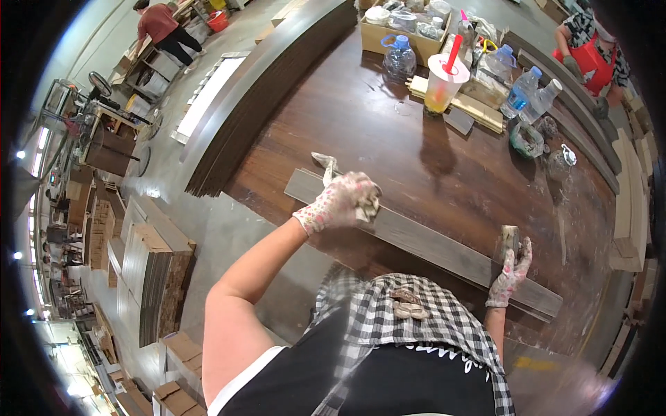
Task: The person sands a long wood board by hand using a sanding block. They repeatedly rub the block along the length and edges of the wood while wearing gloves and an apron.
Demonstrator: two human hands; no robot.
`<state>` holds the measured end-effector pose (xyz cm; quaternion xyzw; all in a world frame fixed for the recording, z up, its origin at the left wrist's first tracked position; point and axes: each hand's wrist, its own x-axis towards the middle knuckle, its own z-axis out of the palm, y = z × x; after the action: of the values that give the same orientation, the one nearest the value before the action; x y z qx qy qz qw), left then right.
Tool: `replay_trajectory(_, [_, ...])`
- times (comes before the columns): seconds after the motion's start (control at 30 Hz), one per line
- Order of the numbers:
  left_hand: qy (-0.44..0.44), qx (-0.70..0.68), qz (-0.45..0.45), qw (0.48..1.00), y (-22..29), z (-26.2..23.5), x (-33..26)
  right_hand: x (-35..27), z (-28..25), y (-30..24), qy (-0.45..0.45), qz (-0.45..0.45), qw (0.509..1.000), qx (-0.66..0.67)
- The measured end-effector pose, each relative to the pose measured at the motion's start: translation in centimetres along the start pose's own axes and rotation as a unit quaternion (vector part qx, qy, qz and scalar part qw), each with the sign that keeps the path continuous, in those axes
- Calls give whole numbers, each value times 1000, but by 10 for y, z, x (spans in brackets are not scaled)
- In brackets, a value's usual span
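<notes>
A long grey-brown wooden plank lies across the near edge of the dark brown table. My left hand, in a white glove with pink dots, is closed on a crumpled pale rag and presses it on the plank toward its left end. One end of a pale cloth strip sticks out beyond that hand. Near the right end of the plank is my right hand, in a similar stained glove. Its fingers hold a small, dark, stubby piece, whose kind I cannot make out.
A tall stack of dark planks lines the table's left side. Across the table stand a cup with a red straw, a blue-capped bottle, a large jug and a filled carton. A co-worker in a red apron stands far right.
</notes>
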<state>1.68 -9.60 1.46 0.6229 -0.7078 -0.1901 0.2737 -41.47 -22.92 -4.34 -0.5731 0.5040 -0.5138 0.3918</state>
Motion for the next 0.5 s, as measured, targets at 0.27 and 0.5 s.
replay_trajectory(0.27, [191, 115, 88, 971, 70, 46, -13, -9, 8, -34, -59, -10, 997, -46])
replay_trajectory(0.5, [378, 148, -139, 903, -75, 38, -98, -14, 17, -27, -21, -44, 997, 68])
